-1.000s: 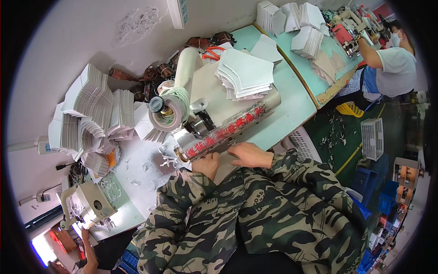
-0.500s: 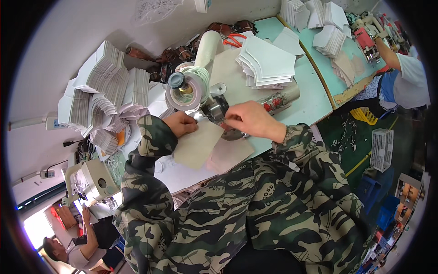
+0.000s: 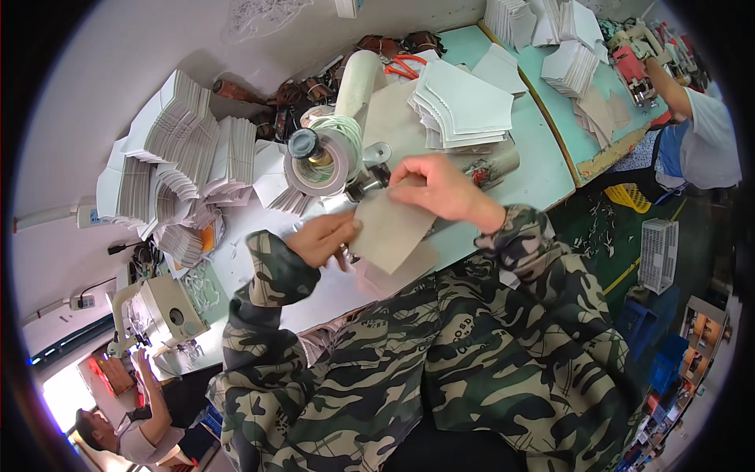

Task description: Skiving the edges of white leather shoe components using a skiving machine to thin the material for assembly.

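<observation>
A beige flat cut piece (image 3: 391,234), like leather or card, is held between my two hands over the table, in front of the sewing machine. My left hand (image 3: 322,237) pinches its left edge. On its upper right edge, the fingers of my right hand (image 3: 440,189) are closed. Just beyond the piece stands the machine's cream arm (image 3: 360,85) with a ring of pale green thread (image 3: 344,134) and a dark knob (image 3: 305,143) on top. My right hand and the piece hide much of the machine's working end. A similar pinkish piece (image 3: 393,271) lies underneath on the table.
Tied stacks of white-edged pieces (image 3: 177,130) rise at the left. Another white stack (image 3: 464,102) and orange-handled pliers (image 3: 406,66) lie beyond the machine. A second sewing machine (image 3: 161,315) stands at lower left, near a person; another person works at upper right.
The beige piece has shifted right and turned. My left hand moved right and slightly down with it. My right hand left the machine's dark round part and took hold of the piece.
</observation>
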